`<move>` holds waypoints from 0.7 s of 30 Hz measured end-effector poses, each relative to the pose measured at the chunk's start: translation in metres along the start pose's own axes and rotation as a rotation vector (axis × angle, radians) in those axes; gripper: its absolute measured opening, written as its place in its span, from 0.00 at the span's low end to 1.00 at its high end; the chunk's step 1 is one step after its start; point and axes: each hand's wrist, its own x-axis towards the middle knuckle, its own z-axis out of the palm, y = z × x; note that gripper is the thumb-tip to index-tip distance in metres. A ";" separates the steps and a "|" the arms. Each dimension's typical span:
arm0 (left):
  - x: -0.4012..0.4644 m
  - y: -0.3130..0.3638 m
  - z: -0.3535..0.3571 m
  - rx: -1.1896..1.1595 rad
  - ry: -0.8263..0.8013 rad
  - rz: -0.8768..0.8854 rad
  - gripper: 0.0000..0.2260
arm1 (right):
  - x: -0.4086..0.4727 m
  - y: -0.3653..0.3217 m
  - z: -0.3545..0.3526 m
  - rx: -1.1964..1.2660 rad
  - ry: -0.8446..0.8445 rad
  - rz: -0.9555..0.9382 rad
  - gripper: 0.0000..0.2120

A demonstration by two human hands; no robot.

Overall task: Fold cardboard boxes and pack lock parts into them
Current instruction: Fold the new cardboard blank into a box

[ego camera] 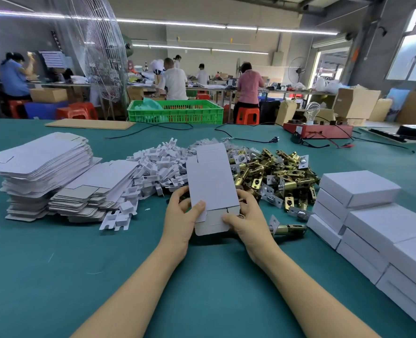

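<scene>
Left hand [181, 219] and right hand [244, 222] each pinch the lower edges of a flat white cardboard box blank [210, 184]; it looks light, bendable, best held beside its creases.

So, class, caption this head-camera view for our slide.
Both hands hold a flat white box blank above the green table, brass latches behind.

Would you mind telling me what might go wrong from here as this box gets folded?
The box blank is held only at its lower end by the left hand and right hand, so its top may flop or crease. The loose latch bolt beside the right hand could get knocked. The stacked finished boxes sit close and might topple.
</scene>
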 end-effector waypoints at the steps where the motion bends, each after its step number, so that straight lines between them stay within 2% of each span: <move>1: -0.001 0.000 0.001 0.032 0.001 0.020 0.17 | 0.000 0.001 -0.001 0.011 0.001 0.002 0.25; 4: -0.006 -0.001 0.005 0.195 -0.027 0.099 0.21 | 0.000 0.003 -0.002 -0.105 0.027 -0.046 0.23; 7: -0.011 -0.002 0.009 0.208 -0.045 0.118 0.22 | -0.003 0.003 0.001 -0.355 0.058 -0.170 0.27; 11: -0.015 0.003 0.013 0.201 -0.001 0.170 0.13 | -0.006 0.004 0.006 -0.643 0.158 -0.329 0.37; 13: -0.020 0.006 0.016 0.295 0.030 0.275 0.11 | -0.006 0.001 0.006 -0.712 0.171 -0.392 0.37; 15: -0.027 0.007 0.020 0.397 0.043 0.408 0.09 | -0.009 -0.006 0.008 -0.573 0.109 -0.377 0.35; 17: -0.035 0.009 0.025 0.443 -0.005 0.518 0.05 | -0.015 -0.015 0.014 -0.193 -0.034 -0.267 0.29; 18: -0.037 0.010 0.027 0.458 -0.042 0.553 0.08 | -0.017 -0.018 0.015 -0.023 -0.087 -0.239 0.24; 21: -0.040 0.012 0.031 0.540 -0.137 0.633 0.12 | -0.016 -0.023 0.016 0.229 -0.057 -0.180 0.15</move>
